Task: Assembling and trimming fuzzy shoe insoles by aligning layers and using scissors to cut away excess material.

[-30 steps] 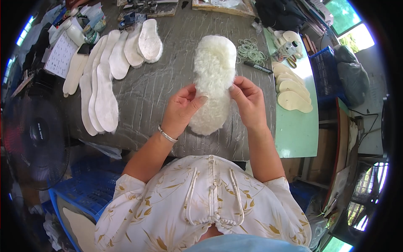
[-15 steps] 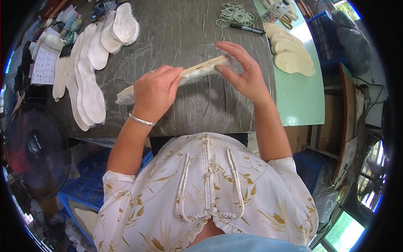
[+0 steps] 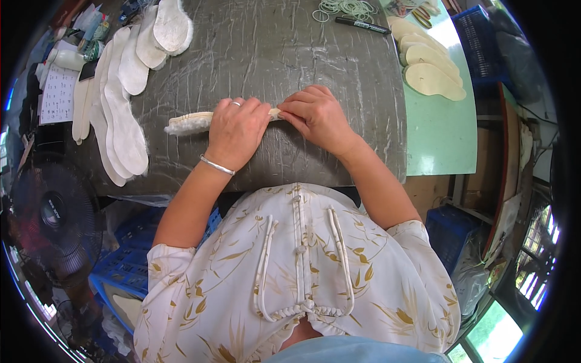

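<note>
Several white insoles (image 3: 121, 103) lie on the desk (image 3: 266, 54), well left of the fingers. Closer in, 1 layered fleecy insole bundle (image 3: 189, 123) runs into the left hand (image 3: 238, 130), whose fingers wrap over its middle; the right hand (image 3: 316, 118) has its fingers pinched on the right end. Beyond them, farther right, lie 1 black marker (image 3: 363, 25) and several cream insoles (image 3: 433, 80).

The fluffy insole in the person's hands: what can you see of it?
The insole appears nearly edge-on, a slim strip running left to right over the grey tabletop. White, fleecy pile shows along its lower side, smoother cream layers along its upper. The left hand covers its middle; the right hand pinches it towards its right end. The left end sticks out free.
</note>
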`<state>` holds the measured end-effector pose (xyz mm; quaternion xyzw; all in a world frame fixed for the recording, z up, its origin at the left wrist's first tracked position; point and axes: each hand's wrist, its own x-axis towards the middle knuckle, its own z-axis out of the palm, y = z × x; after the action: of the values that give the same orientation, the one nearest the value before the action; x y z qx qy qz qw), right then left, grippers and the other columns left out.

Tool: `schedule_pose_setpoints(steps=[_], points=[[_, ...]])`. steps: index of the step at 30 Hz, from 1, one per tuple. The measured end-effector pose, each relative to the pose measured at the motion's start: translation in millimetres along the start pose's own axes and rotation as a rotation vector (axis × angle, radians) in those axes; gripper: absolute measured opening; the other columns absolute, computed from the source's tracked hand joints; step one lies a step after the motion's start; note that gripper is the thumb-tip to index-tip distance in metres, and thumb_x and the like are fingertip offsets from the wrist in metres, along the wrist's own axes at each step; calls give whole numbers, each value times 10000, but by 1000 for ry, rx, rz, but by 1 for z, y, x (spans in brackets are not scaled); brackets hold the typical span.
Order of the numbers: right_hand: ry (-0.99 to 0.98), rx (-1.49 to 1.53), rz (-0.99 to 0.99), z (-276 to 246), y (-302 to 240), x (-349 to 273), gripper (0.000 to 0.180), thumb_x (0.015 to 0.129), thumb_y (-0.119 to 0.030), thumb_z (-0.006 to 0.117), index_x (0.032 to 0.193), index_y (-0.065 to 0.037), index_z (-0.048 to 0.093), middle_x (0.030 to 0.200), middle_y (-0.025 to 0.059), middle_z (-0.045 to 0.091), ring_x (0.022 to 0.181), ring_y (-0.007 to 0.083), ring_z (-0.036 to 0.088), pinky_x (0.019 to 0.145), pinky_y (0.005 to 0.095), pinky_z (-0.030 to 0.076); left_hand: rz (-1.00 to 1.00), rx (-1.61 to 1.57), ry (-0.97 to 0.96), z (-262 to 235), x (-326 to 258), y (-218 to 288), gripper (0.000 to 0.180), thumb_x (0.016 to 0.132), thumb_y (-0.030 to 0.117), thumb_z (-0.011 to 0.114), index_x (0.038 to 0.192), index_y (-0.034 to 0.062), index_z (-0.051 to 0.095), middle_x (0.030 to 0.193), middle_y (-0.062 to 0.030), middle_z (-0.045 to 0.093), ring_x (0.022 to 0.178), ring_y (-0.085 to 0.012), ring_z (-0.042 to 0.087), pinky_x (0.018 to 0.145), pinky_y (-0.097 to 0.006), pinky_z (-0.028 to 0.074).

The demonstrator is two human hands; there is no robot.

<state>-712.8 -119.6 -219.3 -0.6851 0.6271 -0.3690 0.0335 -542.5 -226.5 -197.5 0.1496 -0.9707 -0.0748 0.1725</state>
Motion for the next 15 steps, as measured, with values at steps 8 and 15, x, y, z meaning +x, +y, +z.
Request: schedule_pose_setpoints(steps=[8, 15], points=[[17, 55, 84, -4, 8, -3, 194, 789, -197, 705, 935, -70, 696, 944, 41, 676, 867, 228, 616, 969, 439, 403, 24, -20, 31, 1, 2, -7, 99, 808, 172, 643, 863, 100, 602, 768, -22, 573, 736, -204, 573, 717, -355, 416], [-95, 40, 37, -14, 12, -1, 129, 785, -149, 699, 903, -101, 716, 925, 10, 689, 876, 197, 617, 961, 416, 396, -59, -72, -61, -17, -5, -8, 428, 734, 315, 735, 1069, 69, 635, 932, -56, 638, 869, -232, 596, 816, -356, 420]])
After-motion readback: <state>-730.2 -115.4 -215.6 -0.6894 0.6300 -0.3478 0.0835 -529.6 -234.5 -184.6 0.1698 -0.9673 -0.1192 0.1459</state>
